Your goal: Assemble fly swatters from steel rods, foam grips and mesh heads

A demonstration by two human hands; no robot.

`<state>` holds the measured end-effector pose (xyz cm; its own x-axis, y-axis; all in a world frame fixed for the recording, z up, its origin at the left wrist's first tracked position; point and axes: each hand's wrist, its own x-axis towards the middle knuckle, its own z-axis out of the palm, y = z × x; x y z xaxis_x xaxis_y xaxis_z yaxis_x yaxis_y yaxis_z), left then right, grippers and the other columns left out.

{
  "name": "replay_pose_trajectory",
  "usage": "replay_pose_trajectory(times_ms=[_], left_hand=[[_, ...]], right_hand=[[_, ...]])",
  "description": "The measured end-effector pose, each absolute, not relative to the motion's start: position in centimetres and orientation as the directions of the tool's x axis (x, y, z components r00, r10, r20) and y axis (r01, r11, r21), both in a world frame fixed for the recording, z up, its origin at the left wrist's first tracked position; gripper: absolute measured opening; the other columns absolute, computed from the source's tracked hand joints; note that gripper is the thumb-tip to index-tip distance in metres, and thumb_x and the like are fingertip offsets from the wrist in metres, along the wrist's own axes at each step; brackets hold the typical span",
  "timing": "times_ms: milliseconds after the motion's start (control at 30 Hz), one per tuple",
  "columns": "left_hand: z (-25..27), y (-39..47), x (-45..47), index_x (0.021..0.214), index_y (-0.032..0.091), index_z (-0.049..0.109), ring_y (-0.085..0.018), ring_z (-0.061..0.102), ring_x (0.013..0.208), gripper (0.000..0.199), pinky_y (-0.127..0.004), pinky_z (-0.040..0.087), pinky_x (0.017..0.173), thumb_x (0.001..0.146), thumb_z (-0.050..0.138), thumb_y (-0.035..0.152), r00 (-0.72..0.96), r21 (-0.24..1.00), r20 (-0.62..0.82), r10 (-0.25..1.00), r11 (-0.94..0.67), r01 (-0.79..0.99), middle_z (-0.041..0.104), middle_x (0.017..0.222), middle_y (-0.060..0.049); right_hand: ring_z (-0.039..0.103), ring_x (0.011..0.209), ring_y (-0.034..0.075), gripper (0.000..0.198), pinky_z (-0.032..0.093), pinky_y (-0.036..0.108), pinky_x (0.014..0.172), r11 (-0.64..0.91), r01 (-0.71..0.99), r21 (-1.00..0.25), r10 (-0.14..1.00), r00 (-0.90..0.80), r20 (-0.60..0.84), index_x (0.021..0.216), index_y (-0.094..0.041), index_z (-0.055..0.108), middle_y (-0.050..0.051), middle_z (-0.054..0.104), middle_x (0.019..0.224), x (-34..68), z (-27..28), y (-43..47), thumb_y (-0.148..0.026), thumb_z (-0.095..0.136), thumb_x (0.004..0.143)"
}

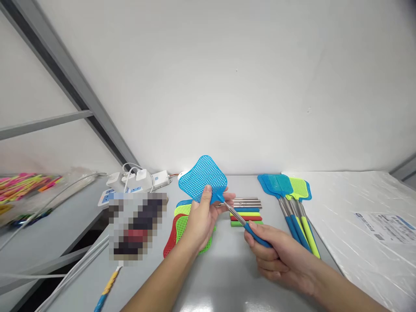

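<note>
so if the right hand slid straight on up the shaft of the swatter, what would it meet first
Most likely the left hand, which grips the blue swatter at its head. The right hand seems to clear the coloured tubes underneath, though depth is unclear

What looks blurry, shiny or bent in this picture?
In the head view, square blocks blur out a patch on the left; in the head view, glare shines on the table near the bottom edge; in the head view, the metal post slants, perhaps from a wide lens; the blue fly swatter there looks fairly sharp.
</note>
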<state>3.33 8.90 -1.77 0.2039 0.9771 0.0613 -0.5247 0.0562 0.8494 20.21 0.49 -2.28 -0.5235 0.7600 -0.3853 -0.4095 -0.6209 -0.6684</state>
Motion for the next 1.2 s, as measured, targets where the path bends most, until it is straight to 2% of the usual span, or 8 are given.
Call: replay_pose_trajectory(times_ms=[167,300,400,600,767,900,1000,1200], left_hand=[[-2.2,8.9,3.4,0.102,0.015,0.063,-0.022,0.067,0.084,0.03,-0.037,0.052,0.078,0.088,0.055,0.04,0.25,0.885,0.075,0.965,0.051,-0.463,0.071,0.098,-0.01],[-2.0,8.5,3.3,0.1,0.015,0.063,-0.022,0.066,0.084,0.029,-0.038,0.051,0.08,0.09,0.052,0.04,0.332,0.893,0.08,0.94,0.081,-0.443,0.071,0.091,-0.01],[-1.9,7.9,3.4,0.097,0.015,0.064,-0.022,0.066,0.086,0.028,-0.038,0.05,0.081,0.089,0.054,0.04,0.402,0.919,0.057,0.914,0.11,-0.38,0.07,0.094,-0.01],[-2.0,6.6,4.0,0.09,0.012,0.069,-0.022,0.065,0.087,0.037,-0.034,0.047,0.082,0.087,0.055,0.046,0.537,0.97,-0.003,0.843,0.133,-0.204,0.07,0.091,-0.011],[-2.1,6.5,4.2,0.091,0.012,0.068,-0.022,0.064,0.091,0.033,-0.033,0.047,0.082,0.086,0.057,0.043,0.598,0.928,-0.009,0.801,0.23,-0.293,0.069,0.094,-0.012],[-2.4,6.4,4.3,0.088,0.013,0.067,-0.02,0.063,0.091,0.031,-0.033,0.047,0.082,0.089,0.054,0.041,0.663,0.859,0.006,0.748,0.336,-0.387,0.067,0.095,-0.012],[-2.6,6.4,4.3,0.092,0.014,0.067,-0.019,0.062,0.088,0.026,-0.034,0.047,0.084,0.088,0.057,0.038,0.674,0.865,0.004,0.738,0.336,-0.373,0.066,0.092,-0.009],[-3.2,6.7,4.4,0.087,0.015,0.068,-0.016,0.06,0.075,0.023,-0.034,0.043,0.091,0.088,0.058,0.036,0.682,0.916,-0.007,0.732,0.277,-0.289,0.05,0.055,0.002]], right_hand=[[0.011,0.036,0.004,0.037,0.021,0.02,0.04,-0.532,-0.367,-0.763,0.821,-0.443,-0.359,0.08,-0.018,0.058,-0.012,0.022,0.043,20.5,-2.4,0.9,-0.048,0.042,0.094],[0.018,0.039,0.004,0.039,0.02,0.018,0.04,-0.356,-0.165,-0.92,0.899,-0.33,-0.288,0.083,-0.017,0.058,-0.01,0.029,0.045,20.6,-2.8,1.1,-0.053,0.045,0.092],[0.019,0.035,0.004,0.038,0.016,0.017,0.035,-0.29,-0.073,-0.954,0.909,-0.333,-0.251,0.088,-0.018,0.057,-0.011,0.031,0.045,20.1,-3.4,0.9,-0.055,0.046,0.091],[0.02,0.026,0.003,0.04,0.027,0.018,0.033,-0.365,-0.28,-0.888,0.891,-0.381,-0.246,0.082,-0.019,0.055,-0.011,0.036,0.042,19.0,-4.2,0.2,-0.053,0.038,0.095],[0.015,0.025,0.003,0.041,0.031,0.017,0.031,-0.524,-0.471,-0.709,0.8,-0.558,-0.221,0.081,-0.019,0.056,-0.012,0.033,0.039,19.3,-4.7,0.2,-0.051,0.036,0.096],[0.015,0.022,0.005,0.043,0.032,0.017,0.029,-0.659,-0.499,-0.562,0.675,-0.722,-0.151,0.083,-0.021,0.057,-0.012,0.032,0.036,19.8,-5.1,0.4,-0.054,0.034,0.095],[0.017,0.023,0.005,0.041,0.034,0.017,0.03,-0.646,-0.511,-0.567,0.686,-0.714,-0.139,0.089,-0.021,0.058,-0.012,0.036,0.038,19.9,-4.8,0.5,-0.053,0.034,0.096],[0.019,0.025,0.004,0.034,0.034,0.017,0.032,-0.481,-0.502,-0.719,0.83,-0.523,-0.191,0.097,-0.019,0.057,-0.012,0.038,0.044,19.4,-3.9,0.7,-0.046,0.036,0.097]])
